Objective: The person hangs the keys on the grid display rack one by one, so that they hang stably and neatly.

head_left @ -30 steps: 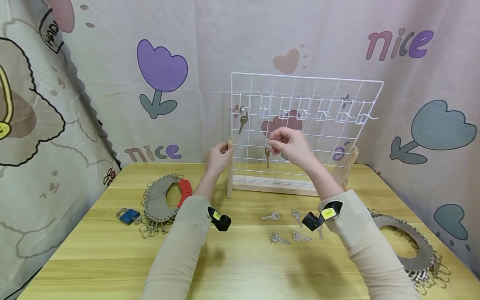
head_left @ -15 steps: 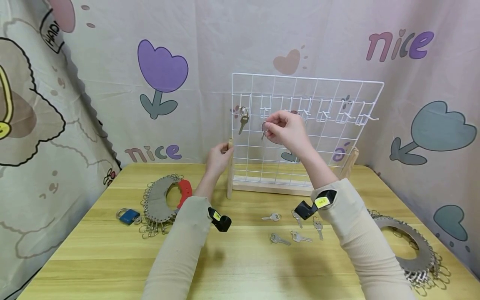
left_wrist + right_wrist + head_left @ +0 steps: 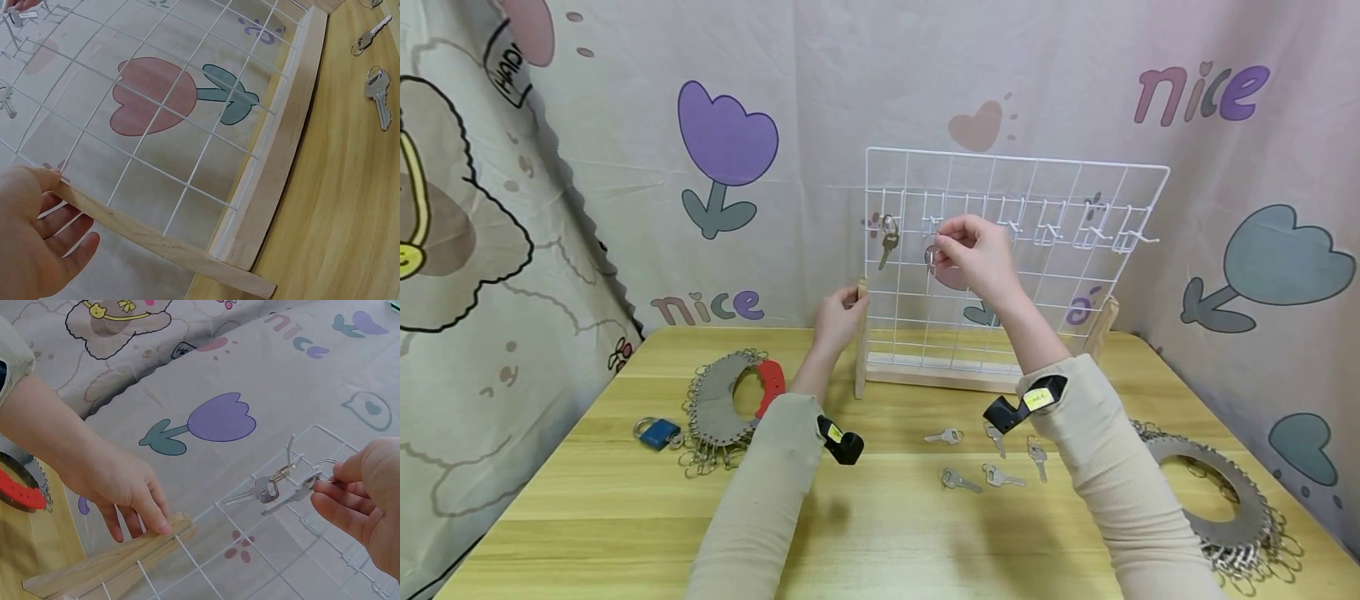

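Note:
A white wire grid rack (image 3: 951, 379) stands on a wooden base, with a row of wire hooks across its upper part. My left hand (image 3: 837, 321) grips the rack's left wooden post (image 3: 156, 244), thumb in front and fingers behind. Between thumb and fingertips, my right hand (image 3: 981, 258) pinches a key ring (image 3: 326, 462) from which a silver key (image 3: 284, 503) dangles. It is close in front of the second hook from the left. On the leftmost hook hangs another key (image 3: 889, 246), just left of the one I hold.
Several loose keys (image 3: 961, 480) with rings lie on the table before the rack. At left are a blue padlock (image 3: 662, 433) and a grey ring plate (image 3: 711, 404) with a red section, edged with small rings. A similar plate (image 3: 1221, 533) lies at right.
My right hand has risen with the key from low on the grid to the height of the hooks, slightly leftward. The left hand stays on the post.

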`<act>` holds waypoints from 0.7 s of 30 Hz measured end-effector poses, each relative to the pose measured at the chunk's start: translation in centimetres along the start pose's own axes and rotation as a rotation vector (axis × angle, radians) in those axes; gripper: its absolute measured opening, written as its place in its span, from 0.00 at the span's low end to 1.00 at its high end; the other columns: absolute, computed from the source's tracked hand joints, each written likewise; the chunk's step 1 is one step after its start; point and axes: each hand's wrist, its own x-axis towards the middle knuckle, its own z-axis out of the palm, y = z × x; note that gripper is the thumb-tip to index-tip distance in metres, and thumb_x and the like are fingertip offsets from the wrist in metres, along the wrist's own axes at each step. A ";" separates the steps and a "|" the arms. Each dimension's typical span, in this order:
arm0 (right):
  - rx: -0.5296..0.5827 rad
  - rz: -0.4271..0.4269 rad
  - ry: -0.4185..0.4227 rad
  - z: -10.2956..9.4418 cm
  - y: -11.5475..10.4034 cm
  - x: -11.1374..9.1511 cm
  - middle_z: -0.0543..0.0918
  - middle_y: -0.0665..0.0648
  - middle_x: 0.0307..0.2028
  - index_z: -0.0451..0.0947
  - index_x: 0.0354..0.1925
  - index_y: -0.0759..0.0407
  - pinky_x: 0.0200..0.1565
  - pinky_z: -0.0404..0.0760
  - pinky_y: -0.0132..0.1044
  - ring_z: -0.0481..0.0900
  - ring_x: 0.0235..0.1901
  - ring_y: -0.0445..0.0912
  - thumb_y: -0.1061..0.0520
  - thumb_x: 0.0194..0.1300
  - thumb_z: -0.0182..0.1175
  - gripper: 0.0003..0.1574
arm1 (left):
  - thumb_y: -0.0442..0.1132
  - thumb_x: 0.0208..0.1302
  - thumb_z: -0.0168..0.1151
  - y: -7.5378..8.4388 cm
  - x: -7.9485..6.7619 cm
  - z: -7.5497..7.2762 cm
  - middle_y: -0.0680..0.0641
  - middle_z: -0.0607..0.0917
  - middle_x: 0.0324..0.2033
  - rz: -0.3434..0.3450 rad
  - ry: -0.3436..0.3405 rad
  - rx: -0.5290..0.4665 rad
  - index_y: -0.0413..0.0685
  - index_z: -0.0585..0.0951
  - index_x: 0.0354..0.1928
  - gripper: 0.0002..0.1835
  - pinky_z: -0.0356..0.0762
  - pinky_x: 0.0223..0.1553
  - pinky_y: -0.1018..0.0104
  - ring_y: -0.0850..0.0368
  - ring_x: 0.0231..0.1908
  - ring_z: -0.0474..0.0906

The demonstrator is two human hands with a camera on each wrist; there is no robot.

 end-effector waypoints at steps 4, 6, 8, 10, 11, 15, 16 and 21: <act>0.048 -0.011 0.022 0.2 0.0 0.1 0.78 0.64 0.28 0.75 0.38 0.76 0.31 0.81 0.30 0.78 0.22 0.37 0.69 0.61 0.57 0.08 | 0.41 0.67 0.55 0.0 0.0 0.0 0.39 0.78 0.51 0.001 0.001 -0.008 0.38 0.73 0.58 0.21 0.70 0.54 0.57 0.48 0.53 0.73; 0.049 -0.016 0.035 0.3 0.0 0.1 0.78 0.62 0.27 0.74 0.38 0.76 0.31 0.81 0.30 0.78 0.22 0.37 0.69 0.61 0.57 0.07 | 0.41 0.67 0.55 0.0 0.0 0.1 0.39 0.78 0.51 0.003 0.003 -0.010 0.38 0.74 0.57 0.20 0.70 0.54 0.57 0.48 0.52 0.73; 0.049 -0.020 0.046 0.4 0.1 0.1 0.78 0.64 0.28 0.74 0.38 0.76 0.30 0.80 0.30 0.78 0.21 0.37 0.70 0.61 0.57 0.07 | 0.41 0.67 0.55 0.0 0.0 0.1 0.39 0.79 0.51 0.007 0.004 -0.006 0.37 0.74 0.57 0.20 0.70 0.53 0.57 0.48 0.52 0.73; 0.047 -0.021 0.060 0.5 0.1 0.1 0.78 0.66 0.29 0.74 0.38 0.76 0.30 0.80 0.30 0.78 0.21 0.38 0.70 0.61 0.56 0.07 | 0.41 0.67 0.55 0.0 0.0 0.1 0.40 0.79 0.51 0.008 0.005 0.001 0.38 0.74 0.57 0.21 0.71 0.53 0.57 0.48 0.52 0.73; 0.045 -0.020 0.066 0.5 0.1 0.1 0.78 0.67 0.29 0.74 0.38 0.76 0.30 0.80 0.30 0.78 0.21 0.38 0.70 0.61 0.56 0.07 | 0.42 0.67 0.55 0.0 0.0 0.1 0.39 0.79 0.51 0.010 0.006 0.004 0.38 0.74 0.57 0.21 0.71 0.53 0.57 0.48 0.52 0.74; 0.030 -0.015 0.097 0.7 0.1 0.0 0.79 0.66 0.28 0.75 0.39 0.74 0.30 0.80 0.29 0.79 0.22 0.38 0.67 0.62 0.57 0.08 | 0.42 0.67 0.55 -0.1 0.1 0.1 0.39 0.78 0.51 0.010 0.004 0.008 0.38 0.74 0.57 0.21 0.70 0.54 0.56 0.47 0.53 0.73; 0.029 -0.015 0.104 0.7 0.1 0.0 0.79 0.65 0.28 0.75 0.39 0.74 0.30 0.80 0.29 0.79 0.22 0.38 0.67 0.63 0.57 0.09 | 0.42 0.67 0.55 -0.1 0.1 0.1 0.39 0.78 0.51 0.011 0.003 0.010 0.38 0.74 0.57 0.21 0.70 0.54 0.56 0.47 0.53 0.73; 0.056 -0.021 0.131 0.9 0.0 0.0 0.79 0.64 0.27 0.74 0.39 0.75 0.31 0.80 0.30 0.79 0.23 0.39 0.67 0.62 0.57 0.10 | 0.42 0.67 0.55 -0.2 0.2 0.1 0.39 0.79 0.51 0.018 0.004 0.018 0.38 0.74 0.57 0.20 0.70 0.53 0.56 0.47 0.52 0.73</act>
